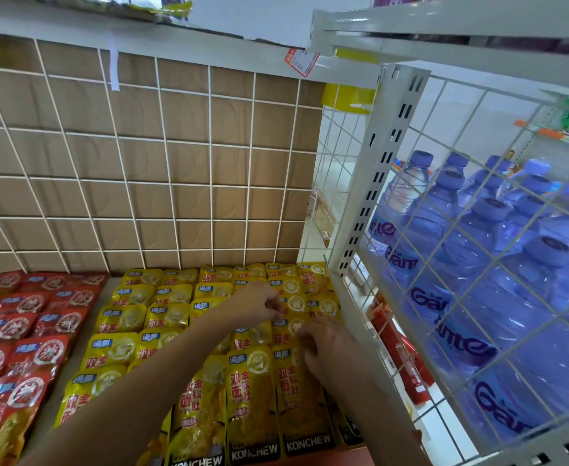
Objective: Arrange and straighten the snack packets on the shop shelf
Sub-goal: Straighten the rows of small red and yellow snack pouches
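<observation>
Yellow snack packets [131,317] lie in overlapping rows across the shelf, with red snack packets [24,327] in rows to their left. My left hand [259,302] reaches over the yellow rows near the back right, fingers curled down onto a packet top there. My right hand [323,348] is lower and to the right, blurred, its fingers on the top edge of a yellow packet in the rightmost columns. Whether either hand pinches a packet is unclear.
A white wire grid [162,156] over brown board backs the shelf. A white slotted upright [373,183] and a wire side panel [478,264] close the right side, with several blue water bottles [478,243] behind it. Another shelf [142,31] hangs above.
</observation>
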Tool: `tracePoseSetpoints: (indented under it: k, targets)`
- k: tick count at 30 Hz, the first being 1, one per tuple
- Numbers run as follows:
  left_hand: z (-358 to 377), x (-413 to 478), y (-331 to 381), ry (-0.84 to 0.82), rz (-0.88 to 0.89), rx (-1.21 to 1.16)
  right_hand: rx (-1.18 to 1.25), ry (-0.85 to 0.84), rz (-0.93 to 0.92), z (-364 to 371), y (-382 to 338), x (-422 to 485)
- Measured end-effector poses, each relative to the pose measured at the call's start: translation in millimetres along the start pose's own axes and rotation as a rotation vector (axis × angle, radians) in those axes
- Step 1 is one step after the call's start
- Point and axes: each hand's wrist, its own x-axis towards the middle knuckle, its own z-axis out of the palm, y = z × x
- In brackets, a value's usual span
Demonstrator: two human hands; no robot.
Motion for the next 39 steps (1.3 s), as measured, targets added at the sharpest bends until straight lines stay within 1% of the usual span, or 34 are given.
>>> tracePoseSetpoints:
  k: [8, 11, 13, 15, 17, 18, 19, 22, 24, 25, 27, 29, 31, 36, 39]
  targets:
    - [2.7, -1.0, -2.6, 0.049, -0.005, 0.000, -0.004, 0.001, -0.007, 3.1, 4.2, 1.3]
    - [2.9, -7.2, -2.1, 0.071, 0.001, -0.018, 0.009, 0.043, -0.009, 8.6, 6.6, 1.7]
    - [1.9, -16.7, -0.1, 0.140, -0.001, -0.040, 0.033, 0.114, -0.017, 13.8, 11.0, 2.9]
    - [1.8, -30.9, 3.3, 0.243, -0.013, -0.048, 0.040, 0.157, -0.040, 16.1, 15.1, 3.4]
    - [4.6, -49.4, 6.0, 0.294, -0.042, 0.020, 0.042, 0.166, -0.057, 16.2, 17.1, 4.5]
    - [8.0, -59.1, 5.7, 0.285, -0.067, 0.076, 0.033, 0.160, -0.064, 16.1, 17.2, 4.7]
    - [11.7, -69.4, 6.9, 0.260, -0.083, 0.127, 0.006, 0.152, -0.081, 15.0, 16.0, 4.7]
    - [27.6, -93.5, 8.2, 0.156, -0.118, 0.254, -0.111, 0.041, -0.143, 14.2, 12.6, 5.0]
    - [39.4, -102.5, 4.5, 0.097, -0.109, 0.327, -0.178, -0.039, -0.171, 16.8, 13.0, 5.8]
    - [45.3, -104.4, 1.2, 0.093, -0.117, 0.365, -0.206, -0.107, -0.169, 17.7, 13.0, 5.6]
    - [54.5, -106.5, -4.4, 0.161, -0.121, 0.479, -0.300, -0.180, -0.134, 20.6, 12.1, 3.3]
    - [61.2, -107.2, -3.9, 0.180, -0.175, 0.492, -0.366, -0.252, -0.102, 21.9, 9.6, 0.2]
    - [65.4, -107.5, -2.2, 0.134, -0.189, 0.481, -0.392, -0.263, -0.097, 21.8, 8.0, -1.5]
    - [71.5, -104.2, -6.5, 0.181, -0.188, 0.555, -0.390, -0.260, -0.081, 22.6, 7.9, -1.5]
    - [72.4, -102.9, -4.2, 0.208, -0.188, 0.556, -0.371, -0.247, -0.086, 24.5, 11.8, -1.4]
